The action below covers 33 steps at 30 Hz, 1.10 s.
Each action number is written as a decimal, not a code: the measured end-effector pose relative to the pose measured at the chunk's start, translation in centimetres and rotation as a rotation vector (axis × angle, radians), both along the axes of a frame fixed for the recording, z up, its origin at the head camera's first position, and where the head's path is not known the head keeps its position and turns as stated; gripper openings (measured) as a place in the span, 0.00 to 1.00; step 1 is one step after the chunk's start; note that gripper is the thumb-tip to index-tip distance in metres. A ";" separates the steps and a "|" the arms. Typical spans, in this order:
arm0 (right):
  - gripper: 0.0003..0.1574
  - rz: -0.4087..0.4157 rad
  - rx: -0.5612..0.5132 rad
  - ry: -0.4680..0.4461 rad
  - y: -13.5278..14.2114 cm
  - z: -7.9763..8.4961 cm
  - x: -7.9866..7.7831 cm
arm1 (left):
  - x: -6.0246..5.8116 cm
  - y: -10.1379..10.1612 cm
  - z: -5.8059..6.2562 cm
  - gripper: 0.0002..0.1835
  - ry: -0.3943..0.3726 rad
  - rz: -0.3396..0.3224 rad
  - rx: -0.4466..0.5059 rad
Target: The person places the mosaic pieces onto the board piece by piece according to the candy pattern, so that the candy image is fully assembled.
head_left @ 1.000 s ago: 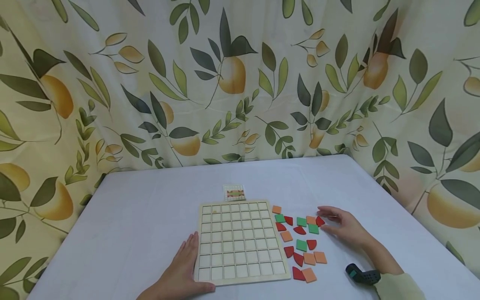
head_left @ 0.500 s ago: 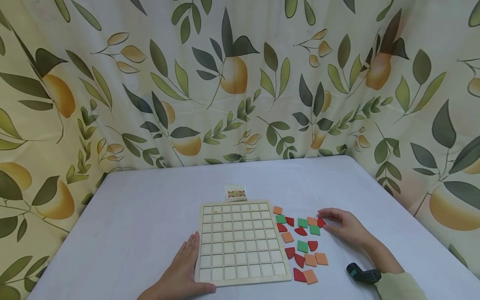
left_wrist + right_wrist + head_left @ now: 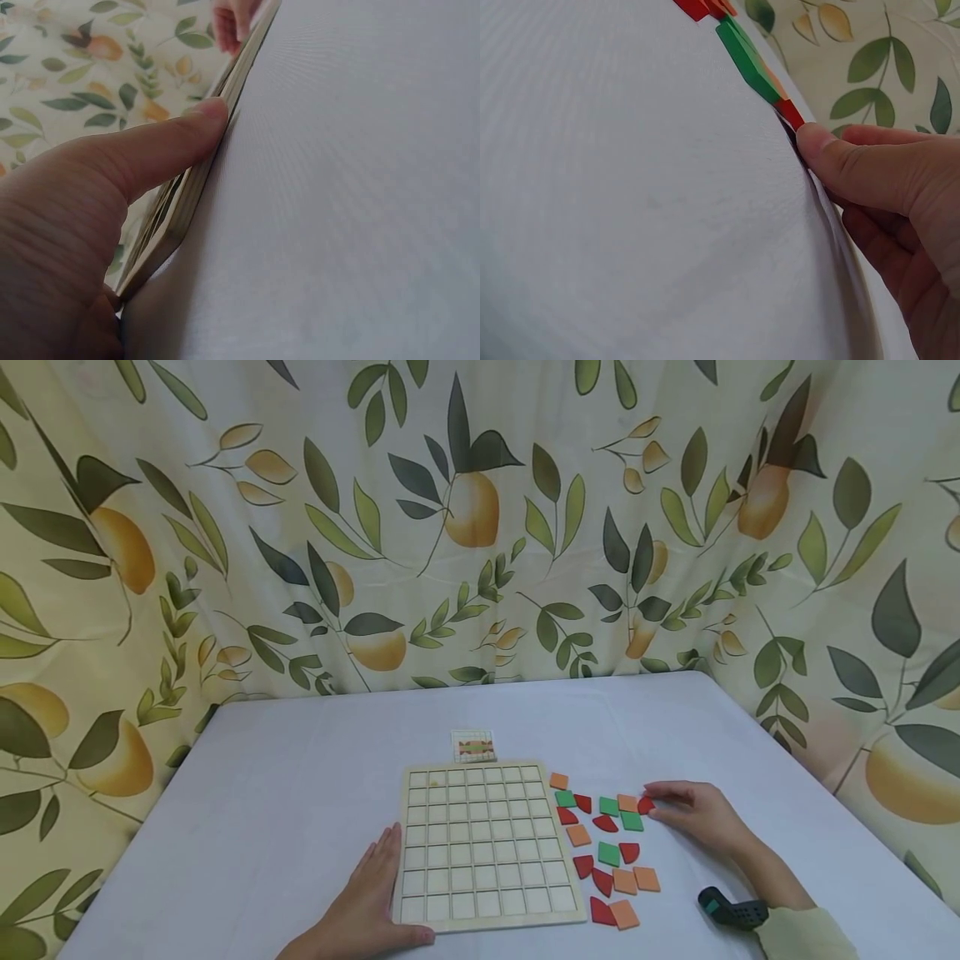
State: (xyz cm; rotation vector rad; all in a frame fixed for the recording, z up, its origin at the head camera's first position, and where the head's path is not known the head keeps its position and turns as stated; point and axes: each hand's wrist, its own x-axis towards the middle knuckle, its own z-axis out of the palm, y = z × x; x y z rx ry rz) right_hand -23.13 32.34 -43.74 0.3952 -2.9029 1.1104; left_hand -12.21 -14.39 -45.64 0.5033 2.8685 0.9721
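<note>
My left hand [image 3: 356,893] lies against the left edge of a square wooden grid board [image 3: 487,843], its fingers straight along the side. The thumb presses the near edge, as the left wrist view also shows. On the right, my right hand [image 3: 705,818] pinches a red quarter-circle tile [image 3: 646,805] between thumb and forefinger, at the far end of the loose tiles. In the right wrist view the thumb covers part of this red tile [image 3: 790,112], and a green square tile [image 3: 746,64] lies beside it.
Several orange, green and red tiles lie flat right of the board, among them an orange square [image 3: 647,879] and a red quarter circle [image 3: 602,910]. A small pattern card [image 3: 474,747] touches or nearly touches the board's far edge. A dark wrist device [image 3: 731,910] sits near the right sleeve.
The right thumb and forefinger have drawn closer together around the red quarter-circle tile. The left hand keeps its place on the board. The whole view has shifted slightly.
</note>
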 end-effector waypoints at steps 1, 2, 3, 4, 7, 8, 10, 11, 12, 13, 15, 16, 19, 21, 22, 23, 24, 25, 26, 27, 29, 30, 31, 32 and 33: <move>0.25 -0.007 0.000 -0.005 0.0 0.0 0.0 | 0.0 0.0 0.0 0.72 0.004 -0.001 0.000; 0.25 -0.016 0.000 -0.009 0.1 0.0 0.0 | 0.0 0.0 0.0 0.72 0.006 -0.002 0.002; 0.25 -0.019 -0.002 -0.011 0.1 0.0 0.0 | 0.0 0.0 -0.1 0.72 0.009 -0.003 0.001; 0.25 -0.020 -0.004 -0.011 0.1 0.1 0.0 | 0.0 0.0 -0.1 0.72 0.014 -0.003 0.000; 0.27 -0.022 -0.021 -0.011 -0.1 0.2 -0.1 | -0.1 0.0 -0.3 0.72 0.017 -0.008 0.002; 0.27 -0.026 -0.026 -0.015 -0.3 0.2 -0.1 | -0.1 0.0 -0.3 0.72 0.017 -0.008 0.001; 0.27 -0.028 -0.034 -0.023 -0.8 0.3 -0.2 | -0.1 -0.1 -0.3 0.72 0.013 -0.007 -0.003; 0.27 -0.027 -0.037 -0.028 -1.0 0.3 -0.2 | -0.2 -0.1 -0.3 0.73 0.010 -0.006 -0.005; 0.27 -0.023 -0.037 -0.034 -1.3 0.3 -0.2 | -0.2 -0.1 -0.3 0.73 0.011 -0.005 -0.007; 0.27 -0.021 -0.038 -0.040 -1.6 0.3 -0.3 | -0.2 -0.1 -0.3 0.73 0.008 -0.002 -0.009; 0.26 -0.010 -0.038 -0.040 -2.0 0.3 -0.4 | -0.2 -0.1 -0.3 0.73 0.000 0.006 -0.011; 0.26 -0.005 -0.041 -0.040 -2.2 0.3 -0.4 | -0.2 0.0 -0.3 0.73 0.000 0.008 -0.010; 0.25 0.000 -0.055 -0.042 -2.7 0.2 -0.6 | -0.2 0.0 -0.3 0.72 -0.003 0.010 -0.006; 0.25 0.006 -0.061 -0.050 -3.2 0.2 -0.7 | -0.1 0.0 -0.2 0.72 -0.003 0.010 -0.004; 0.25 0.008 -0.063 -0.053 -3.4 0.2 -0.8 | -0.1 0.0 -0.2 0.72 -0.002 0.008 -0.002; 0.25 0.011 -0.062 -0.056 -3.7 0.1 -0.9 | -0.1 0.0 -0.2 0.72 -0.004 0.006 -0.002; 0.25 0.014 -0.060 -0.058 -4.0 0.1 -0.9 | -0.1 0.0 -0.1 0.72 -0.006 0.006 -0.002; 0.25 0.021 -0.055 -0.055 -4.2 0.1 -0.9 | -0.1 0.0 -0.1 0.72 -0.007 0.006 -0.001; 0.24 0.020 -0.050 -0.053 -4.5 0.1 -0.9 | 0.0 0.0 -0.1 0.72 -0.010 0.005 -0.003; 0.24 0.020 -0.046 -0.049 -4.7 0.1 -0.9 | 0.0 0.0 0.0 0.72 -0.011 0.004 -0.006; 0.24 0.023 -0.041 -0.036 -5.1 0.2 -0.8 | -0.1 0.0 0.0 0.72 -0.012 0.002 -0.011; 0.24 0.022 -0.043 -0.031 -5.3 0.3 -0.8 | -0.1 0.0 0.1 0.72 -0.012 0.002 -0.016; 0.24 0.031 -0.040 -0.022 -5.4 0.4 -0.8 | -0.1 0.0 0.1 0.72 -0.013 0.002 -0.019; 0.23 0.032 -0.044 -0.019 -5.6 0.4 -0.8 | -0.1 0.0 0.1 0.72 -0.014 0.002 -0.023; 0.23 0.046 -0.044 -0.012 -5.7 0.4 -0.8 | -0.1 0.0 0.2 0.72 -0.016 0.002 -0.025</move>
